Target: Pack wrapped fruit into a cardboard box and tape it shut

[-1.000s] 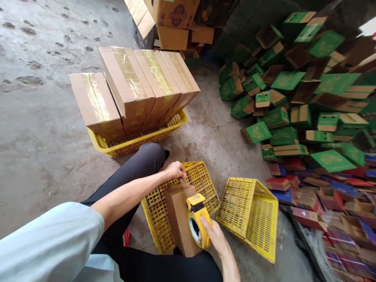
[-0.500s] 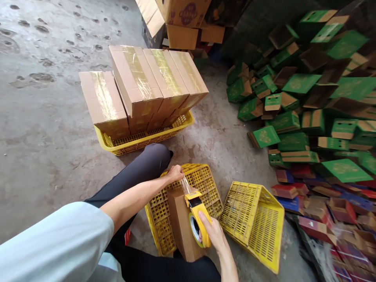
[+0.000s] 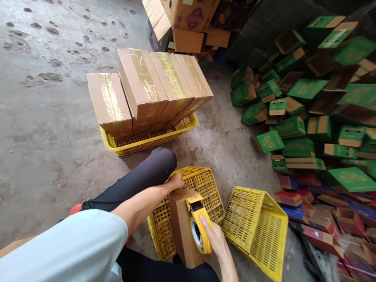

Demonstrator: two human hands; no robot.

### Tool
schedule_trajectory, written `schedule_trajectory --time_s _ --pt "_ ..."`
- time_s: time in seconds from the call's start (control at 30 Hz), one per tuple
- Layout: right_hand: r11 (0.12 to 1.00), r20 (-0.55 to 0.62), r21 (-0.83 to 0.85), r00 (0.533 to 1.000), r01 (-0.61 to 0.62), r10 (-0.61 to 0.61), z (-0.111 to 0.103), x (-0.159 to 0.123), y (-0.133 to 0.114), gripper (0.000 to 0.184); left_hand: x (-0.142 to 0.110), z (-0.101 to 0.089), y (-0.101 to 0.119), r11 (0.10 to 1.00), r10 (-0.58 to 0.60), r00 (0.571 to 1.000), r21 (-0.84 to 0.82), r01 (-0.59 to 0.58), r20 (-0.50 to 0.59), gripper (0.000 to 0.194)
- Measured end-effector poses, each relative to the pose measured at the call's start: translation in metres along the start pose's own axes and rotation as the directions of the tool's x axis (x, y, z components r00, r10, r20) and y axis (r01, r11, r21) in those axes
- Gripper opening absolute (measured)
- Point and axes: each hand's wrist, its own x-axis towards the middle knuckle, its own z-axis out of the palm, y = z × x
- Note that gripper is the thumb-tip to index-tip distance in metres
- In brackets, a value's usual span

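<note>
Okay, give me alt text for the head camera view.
The right hand holds a tape dispenser against a brown box over a yellow crate; the left hand is near its far end. Beyond, taped boxes stand in a basket; green boxes lie heaped right.

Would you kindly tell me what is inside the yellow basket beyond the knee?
The basket holds taped cardboard cartons, four tops showing; they hide most of its bottom, so anything beneath them cannot be seen.

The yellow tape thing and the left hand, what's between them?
One end of the brown box lies between the left hand and the yellow tape dispenser, in the head view.
</note>
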Motion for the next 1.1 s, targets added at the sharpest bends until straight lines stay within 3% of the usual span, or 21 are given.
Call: schedule_trajectory --time_s 0.57,0.83,1.0,1.1 --pt "0.998 0.003 0.056 1.000 -0.005 0.005 0.000 0.001 0.002 0.048 -0.003 0.031 -0.020 0.993 0.050 0.995 0.098 -0.059 0.092 0.021" --pt "1.000 0.015 0.031 1.000 0.002 -0.002 -0.001 -0.003 -0.003 0.044 -0.004 0.025 -0.025 0.995 0.061 0.991 0.070 -0.070 0.120 0.012" --pt "0.999 0.010 0.033 1.000 -0.006 0.006 0.000 -0.006 -0.006 0.049 -0.006 0.016 -0.025 0.990 0.114 0.992 0.077 -0.118 0.056 0.033" --pt "1.000 0.000 0.026 1.000 0.000 0.000 0.001 -0.008 -0.008 0.052 -0.012 0.016 -0.024 0.981 0.179 0.983 0.062 -0.181 0.038 0.033"
